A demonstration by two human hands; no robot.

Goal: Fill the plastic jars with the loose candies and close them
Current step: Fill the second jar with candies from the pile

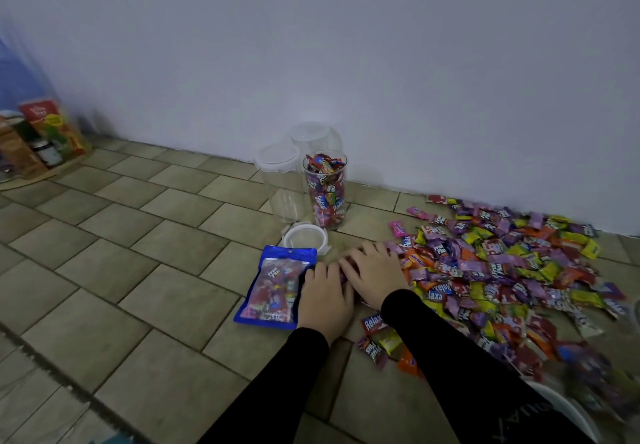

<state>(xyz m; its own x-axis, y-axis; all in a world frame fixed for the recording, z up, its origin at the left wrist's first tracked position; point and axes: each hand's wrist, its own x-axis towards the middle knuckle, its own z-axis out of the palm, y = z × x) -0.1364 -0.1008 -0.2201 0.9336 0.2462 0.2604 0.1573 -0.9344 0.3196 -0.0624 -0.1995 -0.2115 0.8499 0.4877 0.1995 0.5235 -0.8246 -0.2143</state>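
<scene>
A heap of wrapped candies (498, 270) covers the tiled floor at the right. An open plastic jar (325, 190) full of candies stands by the wall. Beside it stand an empty lidded jar (280, 184) and another lidded jar (317, 138) behind. A loose white lid (304, 237) lies in front of them. My left hand (323, 296) and my right hand (375, 274) lie side by side, palms down, at the left edge of the heap, fingers cupped over some candies that are mostly hidden.
A blue candy pouch (275, 287) lies flat just left of my left hand. Boxes and jars (38, 142) stand at the far left by the wall. A white rim (568, 405) shows at the bottom right. Bare tiles stretch to the left.
</scene>
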